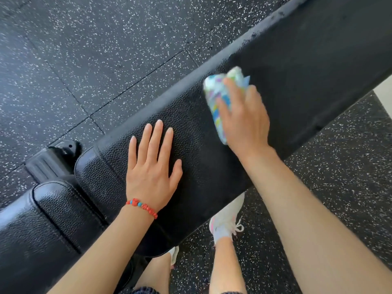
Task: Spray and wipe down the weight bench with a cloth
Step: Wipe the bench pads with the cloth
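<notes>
Head view: the weight bench (297, 60) runs as a long black pad from 7 o'clock up to 1 o'clock, its pebbled vinyl surface looking firm, padded and heavy on its frame, so it should not shift under a wipe. The right hand (244, 122) sits just right of centre, at about 2 o'clock; its fingers (231, 92) curl over a bunched, pastel-patterned cloth (220, 94) and press it onto the pad. The cloth looks soft, light and floppy, best held wadded under the palm as it is now. It is blurred. The left hand (151, 166) lies flat on the pad at about 7 o'clock from the cloth, fingers straight and spread, holding nothing, probably as a brace. A red beaded bracelet (142, 207) circles that wrist. No spray bottle shows. No brand, label or writing can be read anywhere.
</notes>
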